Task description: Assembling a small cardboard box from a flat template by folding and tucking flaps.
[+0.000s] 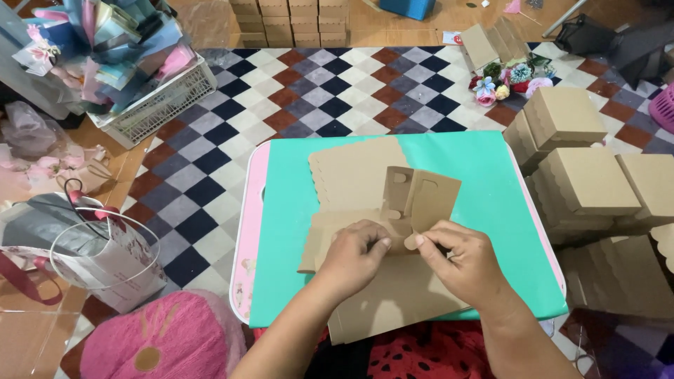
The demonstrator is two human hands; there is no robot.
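Observation:
A flat brown cardboard box blank with scalloped edges lies on a green mat covering a small pink-rimmed table. Part of the blank is folded up into a flap with small tabs. My left hand pinches the cardboard near the middle fold. My right hand grips a tab of the same blank just beside it, thumb and fingers closed on the card. Both hands sit over the near half of the blank and hide that part of it.
Several assembled brown boxes are stacked at the right. Artificial flowers lie beyond them. A white basket of coloured paper stands far left, a gift bag and pink cushion near left. The floor is checkered.

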